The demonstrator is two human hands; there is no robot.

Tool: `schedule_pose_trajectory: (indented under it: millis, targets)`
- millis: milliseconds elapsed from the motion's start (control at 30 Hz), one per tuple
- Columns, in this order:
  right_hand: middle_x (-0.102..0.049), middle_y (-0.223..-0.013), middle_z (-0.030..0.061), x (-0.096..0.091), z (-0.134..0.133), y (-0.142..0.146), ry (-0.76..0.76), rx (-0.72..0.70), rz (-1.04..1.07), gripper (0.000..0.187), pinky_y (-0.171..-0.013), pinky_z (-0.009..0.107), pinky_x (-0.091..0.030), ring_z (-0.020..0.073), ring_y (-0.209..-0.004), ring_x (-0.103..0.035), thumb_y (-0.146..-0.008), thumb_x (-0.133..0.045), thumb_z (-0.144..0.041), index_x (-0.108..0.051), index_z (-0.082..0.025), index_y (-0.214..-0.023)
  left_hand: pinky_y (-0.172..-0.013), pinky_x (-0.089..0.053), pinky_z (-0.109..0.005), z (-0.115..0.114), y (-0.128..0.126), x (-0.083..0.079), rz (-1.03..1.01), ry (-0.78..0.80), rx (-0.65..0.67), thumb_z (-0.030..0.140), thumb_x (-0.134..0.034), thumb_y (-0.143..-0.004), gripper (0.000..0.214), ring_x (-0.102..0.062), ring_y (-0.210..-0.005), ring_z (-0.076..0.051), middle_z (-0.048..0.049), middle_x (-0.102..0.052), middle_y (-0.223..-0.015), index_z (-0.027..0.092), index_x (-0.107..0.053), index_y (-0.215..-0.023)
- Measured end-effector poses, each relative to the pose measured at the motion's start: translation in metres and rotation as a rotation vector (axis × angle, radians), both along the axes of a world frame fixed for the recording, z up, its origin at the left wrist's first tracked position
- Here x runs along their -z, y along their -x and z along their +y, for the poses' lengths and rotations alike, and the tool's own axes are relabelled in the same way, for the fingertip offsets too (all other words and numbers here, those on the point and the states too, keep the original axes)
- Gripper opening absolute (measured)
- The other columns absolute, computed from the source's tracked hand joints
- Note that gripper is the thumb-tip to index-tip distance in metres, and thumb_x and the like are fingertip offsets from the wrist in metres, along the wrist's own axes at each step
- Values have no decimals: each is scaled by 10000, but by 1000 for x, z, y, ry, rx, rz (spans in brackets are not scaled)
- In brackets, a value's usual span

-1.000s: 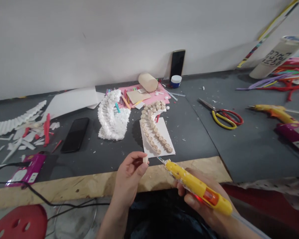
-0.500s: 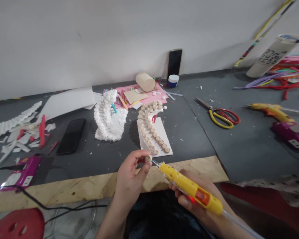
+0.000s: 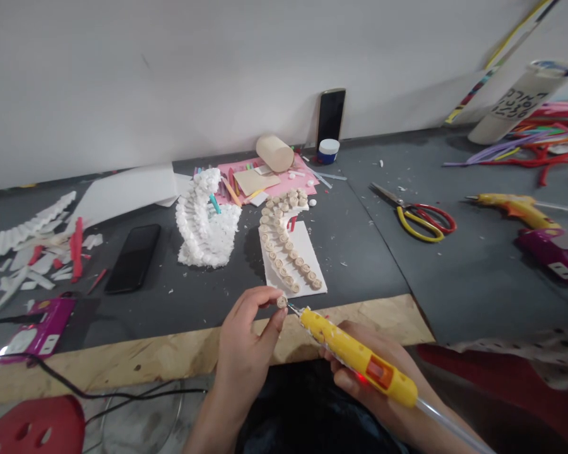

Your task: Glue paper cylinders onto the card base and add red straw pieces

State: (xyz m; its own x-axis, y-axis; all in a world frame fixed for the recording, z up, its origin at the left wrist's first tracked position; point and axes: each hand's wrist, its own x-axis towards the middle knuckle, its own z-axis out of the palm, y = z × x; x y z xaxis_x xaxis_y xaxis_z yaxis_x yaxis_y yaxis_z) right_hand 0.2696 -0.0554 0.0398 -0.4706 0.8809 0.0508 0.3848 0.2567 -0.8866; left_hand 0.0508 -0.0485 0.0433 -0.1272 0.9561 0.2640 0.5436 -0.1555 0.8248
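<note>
A small beige paper roll [image 3: 282, 302] is pinched between the thumb and fingers of my left hand [image 3: 248, 334]. My right hand [image 3: 373, 362] is wrapped round a yellow hot glue gun [image 3: 345, 343], its metal tip at the right side of the roll and a clear glue stick leaving its back end. A red light glows on the gun near my fingers. Just beyond my hands stands a curved white card piece [image 3: 307, 243], edged with similar beige rolls and with a small red part. Left of it is a fluffy white curved model [image 3: 203, 224] with a teal stick.
Scissors [image 3: 411, 217] and a second yellow glue gun [image 3: 515, 205] lie on the right. A black phone [image 3: 133, 258], white and red scraps [image 3: 42, 252] and a purple power strip [image 3: 40, 331] with a black cable are on the left. Another phone [image 3: 331, 116] leans against the wall.
The roll has turned slightly in my left fingers, so its spiral end faces me more. The glue gun has shifted slightly left, its tip still at the roll.
</note>
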Motion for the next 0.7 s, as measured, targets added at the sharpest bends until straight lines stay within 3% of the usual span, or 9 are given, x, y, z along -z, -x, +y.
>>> schedule_pose_trajectory:
  millis: [233, 500, 700]
  targets:
    - [-585, -724, 7, 5, 0, 2, 23, 11, 63, 328, -566, 285, -419, 140, -607, -541, -922, -521, -511, -583, -208, -813, -874, -538, -231, -1, 0, -3, 61, -53, 55, 247, -621, -920, 180, -684, -953, -127, -7, -730, -1053, 266, -705, -1078]
    - [-501, -609, -31, 4, 1, 4, 24, 5, -23, 356, -486, 245, -321, 96, -511, -451, -891, -584, -447, -468, -202, -660, -880, -556, -241, -1, 0, -3, 49, -51, 40, 249, -623, -919, 195, -703, -948, -138, -11, -752, -1046, 271, -728, -1083]
    - [-513, -627, -32, -3, 1, 3, 135, 6, -33, 369, -500, 229, -327, 93, -531, -449, -887, -593, -464, -455, -202, -667, -879, -570, -261, -2, -1, -5, 25, -38, 43, 250, -625, -913, 188, -713, -938, -151, -22, -759, -1044, 262, -742, -1060]
